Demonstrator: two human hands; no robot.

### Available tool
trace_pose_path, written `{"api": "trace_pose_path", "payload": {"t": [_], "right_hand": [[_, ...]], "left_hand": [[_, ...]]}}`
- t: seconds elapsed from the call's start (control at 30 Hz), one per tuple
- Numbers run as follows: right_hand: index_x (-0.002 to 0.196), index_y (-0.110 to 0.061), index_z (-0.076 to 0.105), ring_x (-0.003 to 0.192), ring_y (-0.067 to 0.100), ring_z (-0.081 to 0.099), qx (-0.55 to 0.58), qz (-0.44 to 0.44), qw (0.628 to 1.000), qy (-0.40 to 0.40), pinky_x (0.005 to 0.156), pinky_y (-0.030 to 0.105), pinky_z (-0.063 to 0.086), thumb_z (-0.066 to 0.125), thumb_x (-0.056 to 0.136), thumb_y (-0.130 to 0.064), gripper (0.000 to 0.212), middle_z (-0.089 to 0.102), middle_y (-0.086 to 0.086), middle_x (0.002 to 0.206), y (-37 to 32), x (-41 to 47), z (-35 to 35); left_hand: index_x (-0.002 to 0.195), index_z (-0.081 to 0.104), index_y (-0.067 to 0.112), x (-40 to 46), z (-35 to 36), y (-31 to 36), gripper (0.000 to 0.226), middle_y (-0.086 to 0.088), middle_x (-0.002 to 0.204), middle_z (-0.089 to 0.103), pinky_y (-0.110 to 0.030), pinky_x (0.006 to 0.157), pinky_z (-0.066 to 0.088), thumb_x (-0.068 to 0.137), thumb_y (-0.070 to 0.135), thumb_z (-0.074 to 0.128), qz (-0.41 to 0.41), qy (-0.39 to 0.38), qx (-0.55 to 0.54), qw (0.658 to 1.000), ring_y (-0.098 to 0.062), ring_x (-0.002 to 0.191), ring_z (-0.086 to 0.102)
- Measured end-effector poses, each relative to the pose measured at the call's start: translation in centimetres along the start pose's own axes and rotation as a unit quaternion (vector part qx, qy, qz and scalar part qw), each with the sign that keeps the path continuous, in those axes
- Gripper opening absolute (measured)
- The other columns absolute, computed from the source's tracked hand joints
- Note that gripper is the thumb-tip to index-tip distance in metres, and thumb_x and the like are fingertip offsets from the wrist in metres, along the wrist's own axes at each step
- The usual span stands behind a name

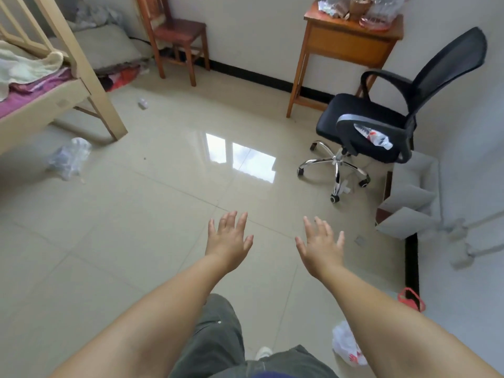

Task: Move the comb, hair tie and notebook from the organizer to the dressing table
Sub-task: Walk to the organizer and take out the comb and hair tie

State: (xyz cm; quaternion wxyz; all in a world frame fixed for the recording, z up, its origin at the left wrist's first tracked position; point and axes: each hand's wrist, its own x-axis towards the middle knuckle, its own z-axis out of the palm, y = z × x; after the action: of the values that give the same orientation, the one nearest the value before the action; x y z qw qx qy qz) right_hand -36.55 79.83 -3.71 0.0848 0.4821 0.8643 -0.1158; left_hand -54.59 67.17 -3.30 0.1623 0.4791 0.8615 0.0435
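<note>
left hand empty, fingers spread | right hand empty | organizer right of right hand, apart

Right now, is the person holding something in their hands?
No, the left hand and the right hand are both spread open over the bare floor with nothing in them.

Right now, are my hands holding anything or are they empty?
Empty. The left hand and right hand are both open, fingers spread, palms down over the tiled floor, touching nothing.
</note>
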Motion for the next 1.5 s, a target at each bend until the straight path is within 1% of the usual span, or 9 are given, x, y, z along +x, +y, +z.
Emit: {"api": "trace_pose_path", "payload": {"t": [0.17,0.3,0.43,0.63,0.77,0.97,1.17,1.37,1.5], "right_hand": [[0.146,-0.029,0.009,0.144,0.021,0.010,-0.002,-0.004,1.000,0.013,0.113,0.057,0.004,0.023,0.093,-0.049,0.058,0.013,0.003,0.158,-4.7,15.4,-2.0],[0.146,-0.029,0.010,0.144,0.022,0.011,0.034,0.042,0.998,0.033,0.113,0.057,0.005,0.023,0.093,-0.049,0.058,0.015,0.004,0.157,-8.4,26.4,-5.1],[0.146,-0.029,0.011,0.143,0.021,0.012,0.061,0.073,0.995,0.033,0.113,0.057,0.005,0.023,0.093,-0.048,0.057,0.016,0.004,0.157,-10.6,34.7,-8.5],[0.146,-0.029,0.012,0.143,0.022,0.013,0.061,0.133,0.989,0.032,0.113,0.057,0.006,0.022,0.094,-0.047,0.056,0.017,0.004,0.156,-8.7,46.6,-11.0],[0.146,-0.030,0.010,0.143,0.021,0.012,0.063,0.155,0.985,0.042,0.113,0.056,0.006,0.020,0.094,-0.047,0.056,0.015,0.004,0.156,-6.3,57.7,-13.7],[0.146,-0.031,0.006,0.144,0.020,0.009,0.069,0.133,0.986,0.069,0.114,0.054,0.004,0.018,0.094,-0.048,0.056,0.013,0.002,0.157,-3.2,75.0,-21.0],[0.145,-0.032,0.007,0.144,0.021,0.010,0.056,0.115,0.987,0.102,0.115,0.053,0.005,0.017,0.093,-0.051,0.056,0.016,0.002,0.157,-0.1,88.8,-27.0],[0.145,-0.031,0.010,0.144,0.022,0.013,0.045,0.161,0.976,0.140,0.114,0.054,0.007,0.020,0.093,-0.050,0.056,0.019,0.003,0.156,5.1,104.2,-32.5],[0.145,-0.030,0.011,0.144,0.021,0.013,0.056,0.186,0.968,0.158,0.115,0.053,0.009,0.021,0.094,-0.049,0.056,0.018,0.003,0.157,7.4,113.4,-37.2]], "left_hand": [[0.146,0.007,0.022,15.0,-3.6,-4.8,0.060,-0.009,0.156,0.014,-0.053,0.116,0.005,0.094,0.045,0.026,-0.010,0.002,0.027,1.000,-0.024,0.143,0.011],[0.146,0.004,0.022,27.3,-9.0,-8.2,0.060,-0.008,0.157,0.011,-0.051,0.116,0.003,0.095,0.045,0.024,0.038,-0.004,0.077,0.996,-0.024,0.143,0.009],[0.146,0.005,0.022,38.6,-13.6,-8.8,0.060,-0.008,0.157,0.011,-0.051,0.116,0.003,0.094,0.045,0.023,0.081,-0.011,0.107,0.991,-0.024,0.144,0.009],[0.146,0.004,0.024,53.6,-15.9,-4.9,0.059,-0.008,0.157,0.010,-0.051,0.116,0.000,0.094,0.046,0.022,0.169,-0.029,0.116,0.978,-0.024,0.145,0.005],[0.146,0.005,0.023,65.1,-17.9,-1.4,0.059,-0.008,0.157,0.011,-0.051,0.116,0.001,0.094,0.046,0.022,0.209,-0.004,0.115,0.971,-0.024,0.145,0.005],[0.146,0.007,0.023,81.1,-23.1,2.1,0.059,-0.006,0.156,0.015,-0.049,0.116,0.003,0.094,0.045,0.024,0.195,0.032,0.117,0.973,-0.022,0.144,0.009],[0.146,0.006,0.023,95.5,-26.2,5.0,0.060,-0.006,0.157,0.014,-0.051,0.117,0.005,0.094,0.046,0.022,0.184,0.025,0.124,0.975,-0.022,0.144,0.008],[0.146,0.005,0.024,113.1,-29.6,11.4,0.060,-0.007,0.157,0.014,-0.050,0.117,0.005,0.094,0.048,0.021,0.228,0.057,0.111,0.966,-0.023,0.145,0.007],[0.145,0.010,0.024,124.5,-33.6,15.6,0.059,-0.006,0.154,0.020,-0.051,0.117,0.006,0.093,0.046,0.026,0.268,0.080,0.108,0.954,-0.022,0.144,0.011]]}}
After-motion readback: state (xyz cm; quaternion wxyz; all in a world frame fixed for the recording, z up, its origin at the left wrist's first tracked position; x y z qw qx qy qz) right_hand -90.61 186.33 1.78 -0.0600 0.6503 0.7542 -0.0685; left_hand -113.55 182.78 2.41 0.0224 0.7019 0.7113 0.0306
